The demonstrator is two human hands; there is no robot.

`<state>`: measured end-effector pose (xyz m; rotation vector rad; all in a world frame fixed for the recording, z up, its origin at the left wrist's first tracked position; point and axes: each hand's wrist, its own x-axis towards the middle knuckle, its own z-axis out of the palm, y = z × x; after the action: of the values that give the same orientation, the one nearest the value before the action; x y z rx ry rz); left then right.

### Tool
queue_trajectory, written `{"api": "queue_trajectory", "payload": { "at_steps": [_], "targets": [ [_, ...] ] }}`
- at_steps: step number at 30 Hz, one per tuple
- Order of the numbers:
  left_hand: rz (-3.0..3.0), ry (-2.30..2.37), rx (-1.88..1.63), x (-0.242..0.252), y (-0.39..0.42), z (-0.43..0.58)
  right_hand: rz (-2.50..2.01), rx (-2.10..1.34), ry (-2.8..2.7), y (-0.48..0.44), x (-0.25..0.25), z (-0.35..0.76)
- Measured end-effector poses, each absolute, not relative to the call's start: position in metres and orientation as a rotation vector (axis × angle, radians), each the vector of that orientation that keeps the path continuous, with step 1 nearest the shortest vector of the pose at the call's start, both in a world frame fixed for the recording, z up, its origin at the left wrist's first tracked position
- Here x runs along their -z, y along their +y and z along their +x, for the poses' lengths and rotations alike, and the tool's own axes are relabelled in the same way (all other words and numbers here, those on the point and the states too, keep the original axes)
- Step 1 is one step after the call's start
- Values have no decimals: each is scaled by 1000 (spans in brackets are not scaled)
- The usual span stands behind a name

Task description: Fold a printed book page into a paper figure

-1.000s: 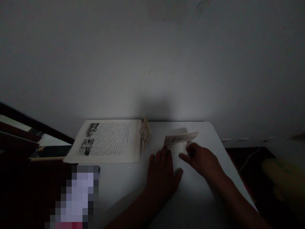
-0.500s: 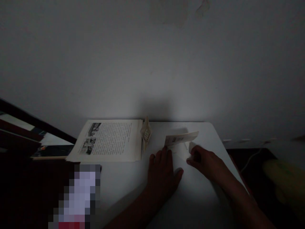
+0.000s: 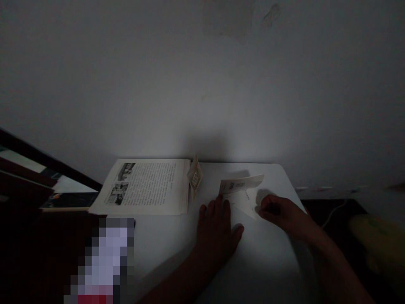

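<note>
My left hand (image 3: pixel 217 228) lies flat on the white table, fingers spread, its fingertips at the lower left edge of a folded sheet of printed paper (image 3: pixel 242 184). One flap of that sheet stands up and shows dark print. Its lighter, pointed part (image 3: pixel 245 204) lies low on the table towards the right. Beside this point is my right hand (image 3: pixel 276 213), thumb and fingers closed in a pinch. Whether anything is between those fingertips is hidden in the dim light.
Left on the white table (image 3: pixel 164 240) lies a stack of printed pages (image 3: pixel 148 190) with pictures. A small folded paper shape (image 3: pixel 195 177) stands against its right edge. Behind is a grey wall (image 3: pixel 158 84). A blurred-out patch (image 3: pixel 107 253) covers the lower left; something yellowish (image 3: pixel 376 236) is at right.
My right hand has moved slightly right, away from the folded sheet, uncovering more of its pointed part. My left hand has stayed nearly still.
</note>
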<state>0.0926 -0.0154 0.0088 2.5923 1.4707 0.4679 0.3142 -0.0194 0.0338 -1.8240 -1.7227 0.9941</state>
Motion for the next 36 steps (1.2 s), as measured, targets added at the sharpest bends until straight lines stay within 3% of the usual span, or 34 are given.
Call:
{"api": "queue_trajectory", "payload": {
  "at_steps": [15,23,36],
  "targets": [
    [2624,1447,-501,-8,-14,93,-1761,-233,-2002,-16,-29,272],
    [2615,1420,-502,-8,-11,91,-1495,-297,-2218,-13,-26,246],
    [2606,1438,-489,-7,-13,90,-1732,-232,-2071,-7,-26,266]
  ]
}}
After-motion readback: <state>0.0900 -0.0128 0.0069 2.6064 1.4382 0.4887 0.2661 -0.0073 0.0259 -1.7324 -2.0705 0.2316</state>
